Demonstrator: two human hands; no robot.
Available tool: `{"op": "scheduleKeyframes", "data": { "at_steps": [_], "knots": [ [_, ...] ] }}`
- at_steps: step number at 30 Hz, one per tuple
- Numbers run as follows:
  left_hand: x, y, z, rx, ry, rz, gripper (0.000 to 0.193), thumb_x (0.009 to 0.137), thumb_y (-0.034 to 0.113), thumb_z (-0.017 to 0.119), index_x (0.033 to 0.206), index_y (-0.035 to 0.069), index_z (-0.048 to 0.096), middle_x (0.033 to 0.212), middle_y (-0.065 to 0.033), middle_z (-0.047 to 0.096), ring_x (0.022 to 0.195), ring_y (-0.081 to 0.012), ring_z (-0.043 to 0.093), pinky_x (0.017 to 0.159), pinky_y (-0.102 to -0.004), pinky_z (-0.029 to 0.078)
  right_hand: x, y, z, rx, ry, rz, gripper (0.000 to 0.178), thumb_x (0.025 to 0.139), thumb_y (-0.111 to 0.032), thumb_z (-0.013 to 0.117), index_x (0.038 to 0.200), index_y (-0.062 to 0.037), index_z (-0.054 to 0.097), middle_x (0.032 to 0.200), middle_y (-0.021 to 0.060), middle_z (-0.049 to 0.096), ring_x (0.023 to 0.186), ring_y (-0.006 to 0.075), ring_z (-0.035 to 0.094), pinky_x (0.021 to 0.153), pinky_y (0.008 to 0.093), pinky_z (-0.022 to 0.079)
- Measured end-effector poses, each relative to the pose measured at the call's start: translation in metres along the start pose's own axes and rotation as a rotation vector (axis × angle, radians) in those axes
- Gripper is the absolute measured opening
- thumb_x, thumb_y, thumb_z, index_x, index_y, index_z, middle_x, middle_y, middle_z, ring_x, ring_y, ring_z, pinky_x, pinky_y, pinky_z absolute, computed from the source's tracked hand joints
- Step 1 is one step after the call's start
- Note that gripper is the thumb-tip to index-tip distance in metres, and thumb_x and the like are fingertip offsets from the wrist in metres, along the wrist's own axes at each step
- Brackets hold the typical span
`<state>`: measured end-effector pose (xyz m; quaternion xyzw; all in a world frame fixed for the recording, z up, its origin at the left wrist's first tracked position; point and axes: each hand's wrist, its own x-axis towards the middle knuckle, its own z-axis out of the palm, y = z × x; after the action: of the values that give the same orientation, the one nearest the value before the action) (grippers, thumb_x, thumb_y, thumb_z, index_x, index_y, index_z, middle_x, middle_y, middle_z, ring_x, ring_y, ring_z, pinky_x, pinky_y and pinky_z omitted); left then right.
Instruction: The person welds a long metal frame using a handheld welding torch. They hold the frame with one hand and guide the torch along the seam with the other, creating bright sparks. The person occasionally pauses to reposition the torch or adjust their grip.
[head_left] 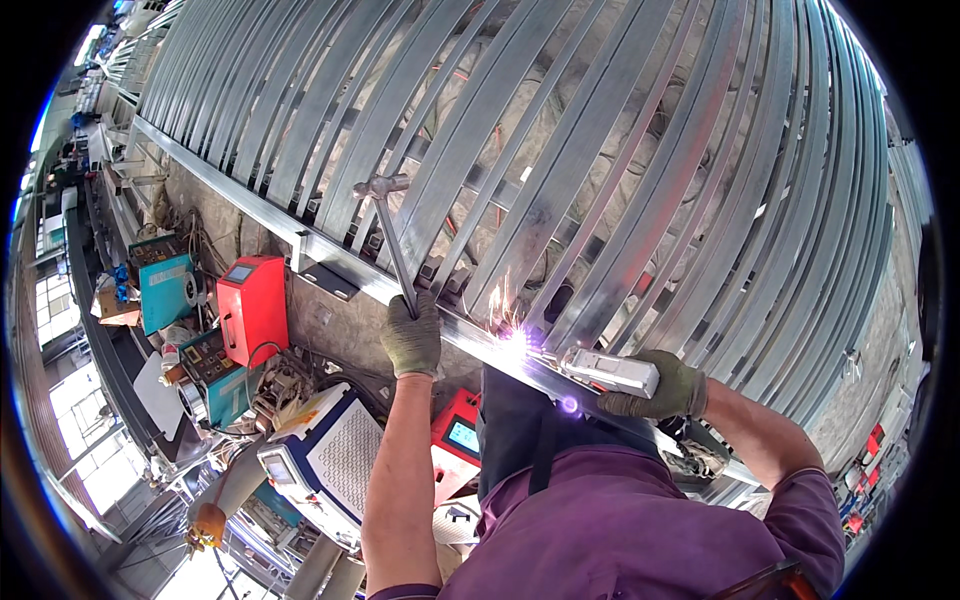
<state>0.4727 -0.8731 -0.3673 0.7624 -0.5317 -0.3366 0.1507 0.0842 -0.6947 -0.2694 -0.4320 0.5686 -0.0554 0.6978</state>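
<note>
Wrapped round the lower end of a hammer's handle is my left hand (412, 335), in a grey-green work glove. The hammer (392, 235) points up and away, its head over the metal bars. My right hand (660, 388), gloved alike, grips a silver-white handheld welding torch (608, 370) whose tip points left. At that tip a bright violet-white glow and orange sparks (512, 338) rise from the near edge rail (465, 335), where the bars meet it. The glare hides the exact weld spot.
Long parallel metal bars (600, 130) fill the far side, with gaps between them. To the left stand a red machine box (252, 310), teal machines (165, 290) and a white-and-blue machine (330, 450). Another red box (458, 440) with a lit screen sits near my body. Cables lie among the machines.
</note>
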Motion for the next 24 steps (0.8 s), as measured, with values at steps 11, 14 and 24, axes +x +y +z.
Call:
{"op": "scheduleKeyframes", "data": {
  "at_steps": [11,14,24],
  "knots": [
    [-0.002,0.008,0.001,-0.074,-0.006,-0.030,0.033,0.105,0.031,0.078,0.101,-0.001,0.073,0.078,-0.0122,0.075,0.066,-0.0206,0.075,0.063,-0.0400,0.058,-0.012,0.013,0.013,0.025,0.097,0.059,0.073,0.088,-0.068,0.088,0.129,-0.0079,0.081,0.107,0.0175,0.084,0.102,0.0299,0.083,0.091,0.0417,0.066],
    [-0.004,0.003,-0.002,-0.286,-0.053,-0.050,0.035,0.104,0.031,0.078,0.098,-0.002,0.072,0.075,-0.0120,0.071,0.062,-0.0201,0.069,0.062,-0.0404,0.056,-0.026,-0.002,0.012,0.035,0.067,0.024,0.068,0.090,-0.063,0.089,0.130,-0.0089,0.080,0.111,0.0180,0.084,0.106,0.0302,0.082,0.093,0.0415,0.066],
    [-0.103,0.076,-0.126,-0.611,-0.104,-0.214,0.013,0.105,0.015,0.074,0.099,0.008,0.065,0.073,0.0009,0.062,0.060,-0.0089,0.061,0.050,-0.0283,0.049,-0.046,-0.004,0.004,0.166,0.196,-0.224,0.047,0.098,-0.030,0.093,0.133,-0.0024,0.077,0.110,0.0116,0.084,0.100,0.0169,0.079,0.089,0.0349,0.063]
  ]
}}
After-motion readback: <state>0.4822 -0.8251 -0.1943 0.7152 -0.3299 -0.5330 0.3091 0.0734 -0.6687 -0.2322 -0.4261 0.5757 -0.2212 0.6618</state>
